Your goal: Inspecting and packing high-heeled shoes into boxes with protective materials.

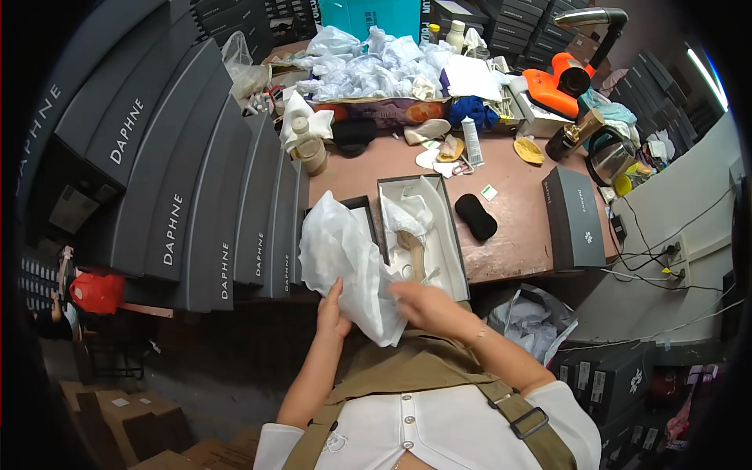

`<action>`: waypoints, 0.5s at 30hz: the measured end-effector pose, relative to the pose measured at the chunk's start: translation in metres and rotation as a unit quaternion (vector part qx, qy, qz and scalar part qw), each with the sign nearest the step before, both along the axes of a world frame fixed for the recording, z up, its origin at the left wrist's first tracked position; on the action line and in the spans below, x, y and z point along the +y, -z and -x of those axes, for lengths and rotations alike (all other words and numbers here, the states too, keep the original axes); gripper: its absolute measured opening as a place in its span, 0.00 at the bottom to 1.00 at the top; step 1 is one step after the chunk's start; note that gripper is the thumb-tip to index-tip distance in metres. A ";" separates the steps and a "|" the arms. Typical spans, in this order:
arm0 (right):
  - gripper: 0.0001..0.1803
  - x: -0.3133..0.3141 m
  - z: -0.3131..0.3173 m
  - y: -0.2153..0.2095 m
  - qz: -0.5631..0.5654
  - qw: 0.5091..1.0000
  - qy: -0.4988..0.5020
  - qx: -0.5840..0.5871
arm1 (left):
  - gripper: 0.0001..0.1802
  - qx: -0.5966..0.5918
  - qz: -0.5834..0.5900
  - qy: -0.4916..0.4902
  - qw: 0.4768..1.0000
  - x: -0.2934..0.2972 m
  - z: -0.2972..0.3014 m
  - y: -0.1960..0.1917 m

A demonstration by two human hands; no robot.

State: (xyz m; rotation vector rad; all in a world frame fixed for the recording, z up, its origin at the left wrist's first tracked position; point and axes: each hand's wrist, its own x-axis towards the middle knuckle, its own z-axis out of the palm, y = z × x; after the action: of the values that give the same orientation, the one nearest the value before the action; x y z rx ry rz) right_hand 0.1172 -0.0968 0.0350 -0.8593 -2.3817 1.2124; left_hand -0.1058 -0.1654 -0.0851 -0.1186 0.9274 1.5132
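Note:
My left hand (334,311) grips the lower left side of a crumpled white sheet of wrapping paper (345,251), its thumb pointing up along it. The paper is bunched, and anything inside it is hidden. At its right edge is my right hand (431,306), the fingers smeared by motion, so their grip is unclear. Just beyond, an open shoebox (450,251) with a white inside holds a beige shoe (413,252) and white paper (409,210). A dark-edged open box part (362,205) lies left of it, partly covered by the wrapping paper.
Stacked dark shoeboxes (176,180) wall off the left. A black oval object (475,217) and a closed grey shoebox (578,219) lie to the right. Behind are a white tube (473,141), a glass jar (312,155), heaped white paper (376,66) and an orange device (552,90).

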 end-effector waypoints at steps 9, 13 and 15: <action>0.28 0.043 -0.018 0.053 -0.119 0.979 0.042 -0.158 | 0.31 0.556 -0.086 -0.093 0.822 -0.030 -0.029 -0.095; 0.23 0.043 -0.021 0.065 -0.103 0.988 -0.024 -0.115 | 0.22 0.583 -0.137 -0.055 0.799 -0.011 -0.021 -0.105; 0.21 0.049 -0.025 0.071 -0.116 0.988 -0.067 -0.073 | 0.17 0.579 -0.135 -0.025 0.804 -0.002 -0.022 -0.103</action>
State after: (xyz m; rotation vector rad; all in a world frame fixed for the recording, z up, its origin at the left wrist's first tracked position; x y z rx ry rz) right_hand 0.1418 -0.0478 -0.0364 -0.7468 -2.6712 0.9189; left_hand -0.0841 -0.1678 0.0174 1.1252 1.6219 1.7082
